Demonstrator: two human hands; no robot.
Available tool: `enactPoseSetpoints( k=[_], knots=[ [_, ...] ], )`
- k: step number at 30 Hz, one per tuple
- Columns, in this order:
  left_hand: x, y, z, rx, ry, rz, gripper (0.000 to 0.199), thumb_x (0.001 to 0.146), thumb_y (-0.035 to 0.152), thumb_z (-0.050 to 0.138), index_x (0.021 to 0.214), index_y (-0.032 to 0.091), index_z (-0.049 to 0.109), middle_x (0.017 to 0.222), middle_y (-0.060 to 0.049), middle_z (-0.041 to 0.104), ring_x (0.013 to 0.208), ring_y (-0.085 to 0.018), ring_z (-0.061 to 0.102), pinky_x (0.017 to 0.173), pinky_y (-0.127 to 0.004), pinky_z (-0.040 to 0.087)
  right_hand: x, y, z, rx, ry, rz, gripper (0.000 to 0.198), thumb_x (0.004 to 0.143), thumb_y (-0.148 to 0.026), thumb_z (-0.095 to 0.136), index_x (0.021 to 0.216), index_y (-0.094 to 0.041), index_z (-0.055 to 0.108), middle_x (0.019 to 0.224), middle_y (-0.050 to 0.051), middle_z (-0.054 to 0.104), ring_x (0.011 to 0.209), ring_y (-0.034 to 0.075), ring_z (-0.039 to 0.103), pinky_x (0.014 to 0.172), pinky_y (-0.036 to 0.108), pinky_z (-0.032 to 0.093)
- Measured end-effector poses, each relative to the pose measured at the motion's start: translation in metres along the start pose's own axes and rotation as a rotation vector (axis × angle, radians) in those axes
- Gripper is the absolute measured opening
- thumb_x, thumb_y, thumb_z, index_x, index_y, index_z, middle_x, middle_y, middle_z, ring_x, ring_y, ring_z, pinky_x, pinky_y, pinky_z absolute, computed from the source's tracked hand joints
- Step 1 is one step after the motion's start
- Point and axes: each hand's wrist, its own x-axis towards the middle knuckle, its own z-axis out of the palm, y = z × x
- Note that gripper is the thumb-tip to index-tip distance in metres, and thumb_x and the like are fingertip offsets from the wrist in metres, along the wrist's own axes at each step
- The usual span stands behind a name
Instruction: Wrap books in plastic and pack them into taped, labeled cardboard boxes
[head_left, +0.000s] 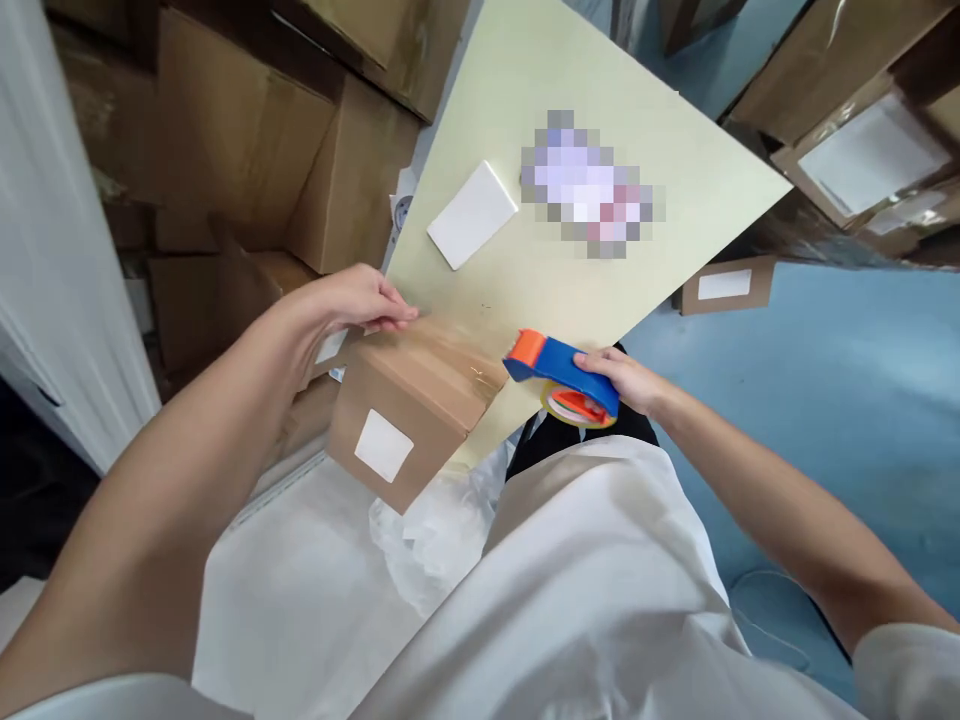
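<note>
A brown cardboard box (420, 385) with a white label (384, 445) on its side stands at the near corner of the pale table. Shiny clear tape lies along its top. My left hand (375, 300) is at the box's far left edge, its fingers pinched together; what lies between the fingertips is too small to make out. To the right of the box, my right hand (626, 378) grips a blue and orange tape dispenser (570, 370). The dispenser's orange end points at the box's right corner, and a tape roll shows underneath it.
On the pale table (540, 60) lie a white flat box (472, 215) and a pixelated item (585, 185). Stacked cardboard boxes (240, 130) crowd the left, with more boxes (832, 90) at upper right. Crumpled clear plastic (442, 520) hangs below the table, above a white surface.
</note>
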Motion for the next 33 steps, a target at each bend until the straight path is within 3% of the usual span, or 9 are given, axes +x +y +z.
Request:
enactPoseSetpoints(
  k=[2,5,9,15,23,27,29,33],
  knots=[
    [0.011,0.003,0.002,0.241,-0.077,-0.045,0.022,0.056,0.041,0.073,0.059,0.020,0.069,0.067,-0.007,0.069,0.068,-0.021,0.063,0.061,-0.030,0.047,-0.006,0.022,-0.003,0.098,0.003,0.125,0.045,0.068,-0.058,0.072,0.060,-0.014,0.066,0.045,0.003,0.060,0.040,0.012,0.053,0.041,0.023,0.043],
    [0.021,0.017,0.016,0.628,-0.066,-0.063,0.017,0.053,0.036,0.070,0.060,0.020,0.069,0.067,-0.009,0.067,0.076,-0.029,0.064,0.063,-0.034,0.046,-0.012,0.043,0.006,0.187,-0.012,0.243,0.044,0.075,-0.055,0.068,0.058,-0.014,0.066,0.044,0.005,0.061,0.039,0.013,0.055,0.039,0.023,0.045],
    [0.023,0.025,0.035,0.864,-0.017,0.008,0.022,0.054,0.038,0.068,0.067,0.020,0.072,0.071,-0.012,0.068,0.083,-0.034,0.064,0.067,-0.036,0.045,-0.017,0.056,0.021,0.231,-0.009,0.309,0.044,0.080,-0.052,0.063,0.059,-0.013,0.066,0.044,0.006,0.062,0.036,0.013,0.054,0.036,0.023,0.046],
    [0.020,0.011,0.043,0.965,0.109,0.117,0.039,0.059,0.051,0.066,0.083,0.022,0.074,0.080,-0.013,0.070,0.086,-0.034,0.064,0.074,-0.042,0.047,-0.019,0.074,0.029,0.263,-0.006,0.271,0.046,0.080,-0.053,0.064,0.056,-0.013,0.067,0.043,0.008,0.062,0.035,0.015,0.056,0.034,0.023,0.046],
    [0.005,0.005,0.064,0.954,0.164,0.155,0.052,0.065,0.049,0.069,0.105,0.016,0.069,0.092,-0.017,0.068,0.101,-0.042,0.058,0.085,-0.050,0.038,-0.014,0.083,0.049,0.312,0.021,0.235,0.040,0.080,-0.049,0.065,0.063,-0.013,0.069,0.046,0.006,0.063,0.038,0.014,0.056,0.039,0.024,0.048],
    [-0.010,-0.002,0.060,0.923,0.303,0.098,0.083,0.068,0.058,0.066,0.136,0.014,0.049,0.108,-0.018,0.065,0.109,-0.041,0.053,0.089,-0.052,0.034,-0.014,0.088,0.051,0.282,0.025,0.220,0.040,0.081,-0.049,0.063,0.066,-0.013,0.069,0.047,0.006,0.063,0.038,0.015,0.056,0.039,0.026,0.048],
    [-0.016,-0.008,0.053,0.885,0.364,0.144,0.092,0.070,0.064,0.062,0.144,0.014,0.038,0.122,-0.017,0.060,0.118,-0.041,0.046,0.096,-0.054,0.029,-0.013,0.093,0.049,0.271,0.029,0.209,0.039,0.081,-0.049,0.063,0.066,-0.013,0.068,0.049,0.007,0.065,0.039,0.016,0.057,0.039,0.027,0.048],
    [-0.023,-0.028,0.051,0.744,0.162,0.442,0.074,0.079,0.067,0.046,0.137,0.022,0.049,0.138,-0.007,0.052,0.131,-0.035,0.039,0.106,-0.045,0.023,-0.012,0.101,0.047,0.294,0.029,0.215,0.036,0.082,-0.049,0.061,0.071,-0.015,0.067,0.049,0.006,0.064,0.038,0.016,0.055,0.038,0.027,0.047]
  ],
)
